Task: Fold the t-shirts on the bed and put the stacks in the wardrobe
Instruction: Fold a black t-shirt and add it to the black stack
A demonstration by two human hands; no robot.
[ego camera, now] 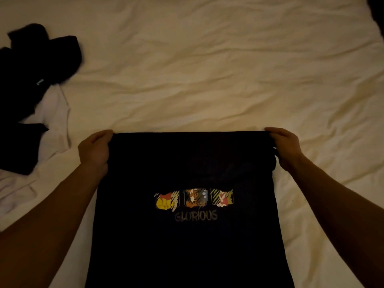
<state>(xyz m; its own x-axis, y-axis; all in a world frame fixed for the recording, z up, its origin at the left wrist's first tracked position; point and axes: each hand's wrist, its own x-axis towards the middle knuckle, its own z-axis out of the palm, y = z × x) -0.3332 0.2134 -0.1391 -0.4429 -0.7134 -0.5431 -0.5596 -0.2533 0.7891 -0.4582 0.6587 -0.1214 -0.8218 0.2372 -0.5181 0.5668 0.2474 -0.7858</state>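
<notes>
A black t-shirt (pixel 191 246) with a cartoon print and the word GLORIOUS is stretched out before me over the cream bed sheet (pixel 207 69). My left hand (pixel 94 149) pinches its far left corner. My right hand (pixel 283 147) pinches its far right corner, where some cloth is bunched. The far edge runs taut and straight between both hands. Whether the shirt lies flat on the bed or hangs a little above it I cannot tell.
A loose pile of black garments (pixel 31 65) lies at the left, on top of a white t-shirt (pixel 52 121). A dark shape (pixel 377 13) shows at the top right corner. The wrinkled sheet stretches wide beyond the shirt.
</notes>
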